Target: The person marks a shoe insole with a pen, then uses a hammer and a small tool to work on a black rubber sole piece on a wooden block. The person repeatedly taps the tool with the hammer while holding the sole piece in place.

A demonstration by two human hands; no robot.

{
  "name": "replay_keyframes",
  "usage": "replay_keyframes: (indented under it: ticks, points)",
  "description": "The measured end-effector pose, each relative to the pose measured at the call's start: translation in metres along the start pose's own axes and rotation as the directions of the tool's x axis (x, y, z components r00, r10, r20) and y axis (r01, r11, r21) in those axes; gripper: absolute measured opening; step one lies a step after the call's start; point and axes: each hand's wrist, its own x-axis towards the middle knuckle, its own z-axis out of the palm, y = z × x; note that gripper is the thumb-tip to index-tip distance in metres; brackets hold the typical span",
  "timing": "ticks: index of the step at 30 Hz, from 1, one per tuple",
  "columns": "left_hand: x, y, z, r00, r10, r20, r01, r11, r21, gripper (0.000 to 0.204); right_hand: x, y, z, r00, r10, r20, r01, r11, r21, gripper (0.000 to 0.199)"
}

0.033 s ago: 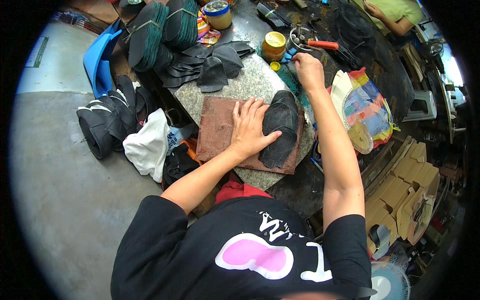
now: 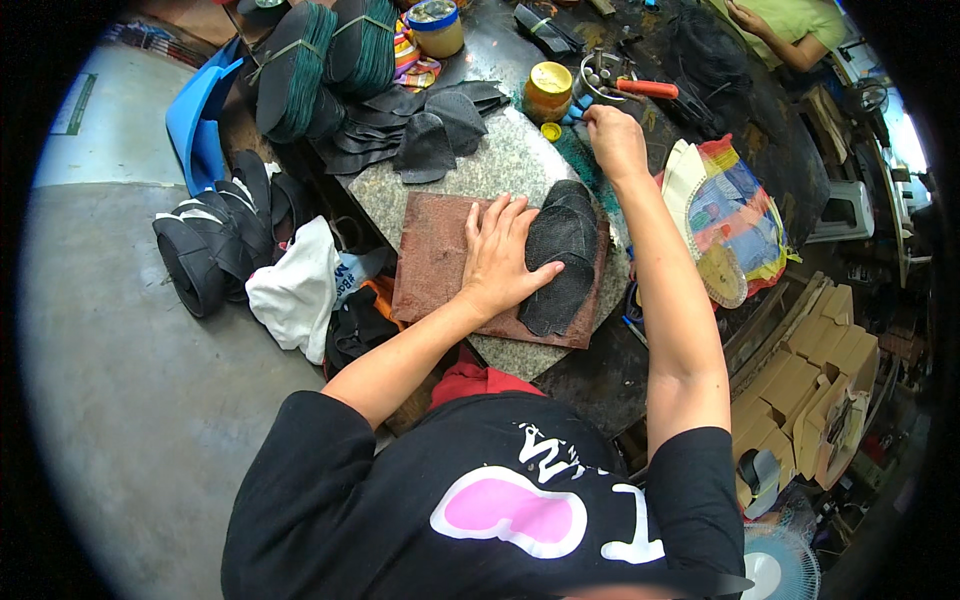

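My left hand [image 2: 500,250] lies with fingers spread on a reddish-brown board [image 2: 430,260]. Its thumb rests on black textured shoe-upper pieces [image 2: 560,255], which overlap on the board's right part. Stretched forward, my right hand [image 2: 617,145] is closed in a pinch beside small blue pieces [image 2: 578,108] and a metal bowl [image 2: 602,75] of tools. What its fingers hold, if anything, cannot be made out. Left of that hand stand a yellow-lidded jar [image 2: 549,92] and a small yellow cap [image 2: 551,132]. Under the board is a speckled stone slab [image 2: 385,190].
Black cut pieces [image 2: 425,145] lie at the slab's far edge, near banded stacks of soles [image 2: 298,75]. A red-handled tool [image 2: 648,89] crosses the bowl's rim. At right are a colourful mesh bag [image 2: 740,215] and cardboard boxes [image 2: 810,370]. Another person's arm [image 2: 775,40] shows at the far right.
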Motion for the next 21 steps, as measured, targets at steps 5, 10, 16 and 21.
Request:
replay_keyframes:
  ticks: [5, 10, 16, 21]
  points:
    - [0.000, 0.000, 0.000, 1.000, 0.002, 0.001, -0.002, 1.000, -0.002, 0.079, 0.005, 0.010, 0.007, 0.999, 0.048, -0.015, -0.047, 0.997, 0.059, 0.014]
    - [0.000, 0.000, 0.000, 0.999, 0.018, -0.031, -0.018, 1.000, -0.010, 0.079, -0.010, 0.021, -0.012, 0.936, 0.328, 0.127, -0.351, 0.865, 0.359, 0.016]
    - [-0.001, -0.001, 0.001, 1.000, 0.002, 0.002, -0.002, 1.000, -0.006, 0.078, -0.020, 0.011, -0.027, 0.894, 0.362, 0.265, -0.448, 0.742, 0.499, 0.016]
    - [0.001, -0.004, -0.005, 0.991, -0.006, -0.134, -0.011, 0.992, -0.128, 0.060, -0.025, 0.014, -0.036, 0.900, 0.412, 0.143, -0.403, 0.662, 0.632, 0.015]
